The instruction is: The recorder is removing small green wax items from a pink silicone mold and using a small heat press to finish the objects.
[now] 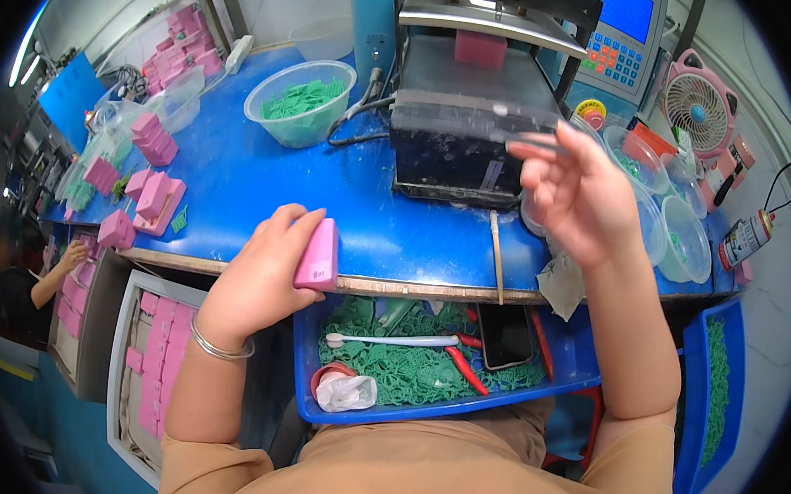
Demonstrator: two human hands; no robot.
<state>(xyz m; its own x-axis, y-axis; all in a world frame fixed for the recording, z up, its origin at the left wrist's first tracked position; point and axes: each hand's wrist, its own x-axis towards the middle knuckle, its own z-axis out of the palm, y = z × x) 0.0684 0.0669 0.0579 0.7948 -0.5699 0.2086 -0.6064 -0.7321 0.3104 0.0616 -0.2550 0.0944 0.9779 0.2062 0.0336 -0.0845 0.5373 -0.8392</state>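
My left hand (273, 258) grips a pink block (317, 254) at the table's front edge. My right hand (580, 195) is raised at the front of the black machine (451, 151), holding a thin grey tool (539, 147), apparently tweezers, blurred near the fingertips. A pink block (480, 51) sits inside the machine. A wooden-handled stick (496, 253) lies to the left of my right forearm. Below, a blue tray (349, 412) holds green pieces (406, 374), a red-handled tool (466, 369), a white stick (390, 339) and a phone (504, 337).
Pink blocks (153, 139) stand left; a bowl (296, 125) of green pieces sits behind. Right are plastic bowls (680, 251), a spray can (745, 239) and a fan (698, 107). Crates (121, 366) and a blue bin (700, 451) flank me. A co-worker's hand (73, 254) shows far left.
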